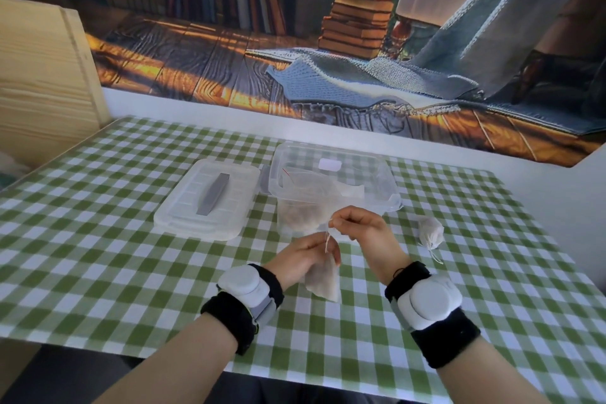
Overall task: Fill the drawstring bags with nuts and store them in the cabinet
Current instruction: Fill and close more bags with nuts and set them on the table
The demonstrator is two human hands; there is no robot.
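A filled bag (323, 279) is held over the cloth (131, 239) at the near centre. Its neck is gathered inside the curled fingers of the left hand (303, 256), so that the mouth is steadied while it is drawn closed. The string (327, 241) is pinched between thumb and forefinger of the right hand (359, 229), which is raised a little higher and to the right — a pull away from the neck, judged to be the closing step. The bag is of thin, translucent, off-white mesh and hangs in a soft wedge; the string is fine and pale. Just beyond the hands a clear plastic tub (387, 180) is set open, within easy reach for scooping. Nuts (296, 220) are seen as a brown mass through its near wall, and limp empty bags (314, 184) are draped inside. Its lid (183, 207) — frosted, ribbed, with a grey handle — is laid flat to the left, out of the way. A second bag (430, 233), plump and rounded with strings trailing, is parked to the right, apart from the hands, apparently finished and awaiting storage. The cabinet (39, 82), of pale grained pine, stands at the far left; its inside is not shown.
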